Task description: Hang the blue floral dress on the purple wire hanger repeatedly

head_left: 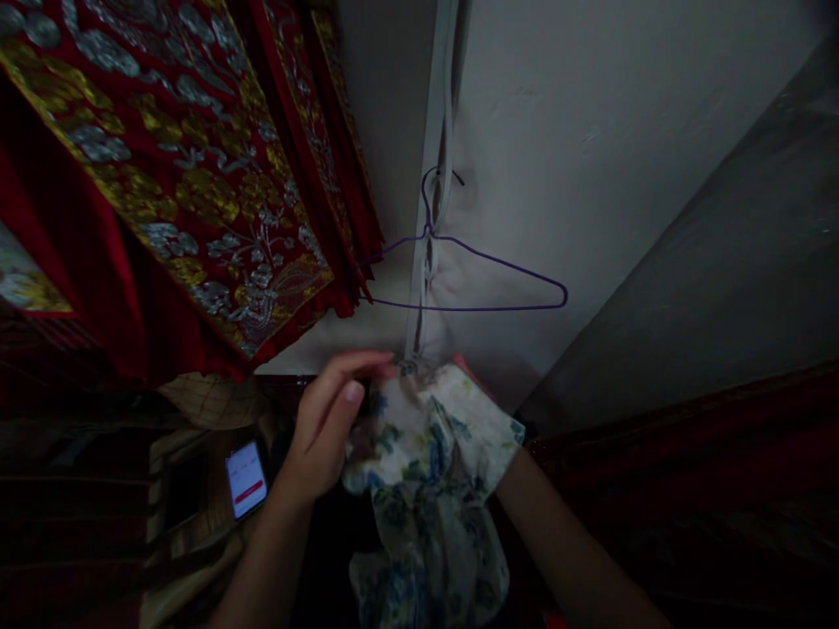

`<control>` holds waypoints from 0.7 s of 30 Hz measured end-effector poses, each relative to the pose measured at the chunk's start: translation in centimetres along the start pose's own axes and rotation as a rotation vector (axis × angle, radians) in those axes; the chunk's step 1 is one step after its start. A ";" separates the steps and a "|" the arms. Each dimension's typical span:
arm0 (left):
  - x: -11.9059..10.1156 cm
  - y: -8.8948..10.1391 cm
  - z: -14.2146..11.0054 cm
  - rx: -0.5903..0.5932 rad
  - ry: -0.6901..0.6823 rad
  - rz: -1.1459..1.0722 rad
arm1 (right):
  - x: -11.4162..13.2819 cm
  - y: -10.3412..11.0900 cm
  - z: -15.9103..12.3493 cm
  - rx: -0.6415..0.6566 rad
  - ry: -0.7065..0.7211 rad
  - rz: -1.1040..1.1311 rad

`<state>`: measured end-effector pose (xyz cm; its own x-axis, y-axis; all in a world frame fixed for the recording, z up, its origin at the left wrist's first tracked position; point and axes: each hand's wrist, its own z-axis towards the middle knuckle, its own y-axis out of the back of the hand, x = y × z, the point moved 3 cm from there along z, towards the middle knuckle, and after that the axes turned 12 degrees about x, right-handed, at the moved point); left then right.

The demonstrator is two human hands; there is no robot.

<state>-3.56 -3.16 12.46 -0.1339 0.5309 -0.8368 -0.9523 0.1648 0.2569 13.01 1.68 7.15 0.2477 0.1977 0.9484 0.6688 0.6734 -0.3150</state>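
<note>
A white floral garment [419, 437] with blue and green print hangs gathered in front of me, its lower folds dropping out of the bottom of the view. At its left edge is my left hand [328, 419], fingers stretched towards the top of the cloth and thumb apart from them. The cloth covers most of my right hand [460, 360]; only a reddish fingertip shows above the fabric, and that hand supports the garment from behind. Above both hands a thin purple clothes hanger [459, 308] hangs against the wall.
Red cloth [216, 201] with gold and silver embroidery hangs at the upper left, overlapping the hanger's left end. White cables [448, 105] run down the wall [557, 131]. A lit phone [247, 480] lies at the lower left. Dark red fabric [721, 445] is at the right.
</note>
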 end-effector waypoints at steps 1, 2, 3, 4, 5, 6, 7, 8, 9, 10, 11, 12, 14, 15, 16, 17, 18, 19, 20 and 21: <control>0.7 0.1 0.8 0.028 -0.001 -0.015 | 0.2 -0.5 -0.3 0.038 -0.049 0.083; 1.5 -0.2 1.4 0.124 0.028 -0.032 | 0.2 -1.1 -0.7 0.072 -0.111 0.162; 2.4 -0.8 1.6 0.259 0.078 -0.045 | 0.2 -1.5 -1.2 0.101 -0.180 0.218; 3.4 -1.4 1.3 0.404 0.135 -0.051 | 0.2 -1.9 -1.7 0.129 -0.250 0.230; 4.2 -1.9 0.7 0.535 0.194 -0.044 | 0.1 -2.0 -2.2 0.167 -0.326 0.220; 5.0 -2.3 -0.2 0.644 0.242 -0.018 | 0.0 -2.1 -2.7 0.213 -0.403 0.199; 5.7 -2.4 -1.3 0.725 0.272 0.027 | 0.0 -1.9 -3.1 0.264 -0.472 0.167; 6.2 -2.3 -2.3 0.785 0.278 0.084 | 0.1 -1.6 -3.3 0.313 -0.531 0.121; 6.6 -2.1 -3.2 0.831 0.263 0.151 | 0.3 -1.3 -3.5 0.351 -0.575 0.062; 6.9 -1.7 -4.0 0.868 0.242 0.230 | 0.8 -0.9 -3.5 0.383 -0.599 -0.007; 7.1 -1.2 -4.5 0.896 0.224 0.320 | 1.4 -0.7 -3.4 0.420 -0.607 -0.088; 7.2 -0.7 -4.7 0.919 0.217 0.413 | 2.3 -0.6 -3.3 0.465 -0.600 -0.179; 7.3 0.7 -4.3 0.923 0.248 0.587 | 4.5 -0.9 -3.3 0.594 -0.578 -0.348; 7.2 1.5 -3.8 0.903 0.271 0.661 | 5.7 -1.2 -3.4 0.657 -0.573 -0.409; 7.1 2.4 -3.1 0.877 0.283 0.729 | 6.9 -1.4 -3.7 0.703 -0.577 -0.454; 7.0 3.3 -2.4 0.843 0.288 0.793 | 8.1 -1.5 -4.1 0.723 -0.586 -0.485; 6.9 4.2 -1.6 0.801 0.294 0.852 | 9.3 -1.4 -4.5 0.716 -0.597 -0.498; 6.9 5.1 -0.9 0.751 0.304 0.902 | 10.3 -1.0 -4.9 0.687 -0.607 -0.504; 6.9 6.0 -0.3 0.696 0.318 0.936 | 11.2 -0.4 -5.2 0.633 -0.598 -0.518; 6.9 6.9 0.3 0.637 0.329 0.945 | 12.0 0.5 -5.2 0.558 -0.557 -0.554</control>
<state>-10.94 1.83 8.60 -0.8634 0.4406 -0.2457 -0.1419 0.2553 0.9564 19.97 0.68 18.15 -0.4678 -0.0367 0.8831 0.1259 0.9862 0.1076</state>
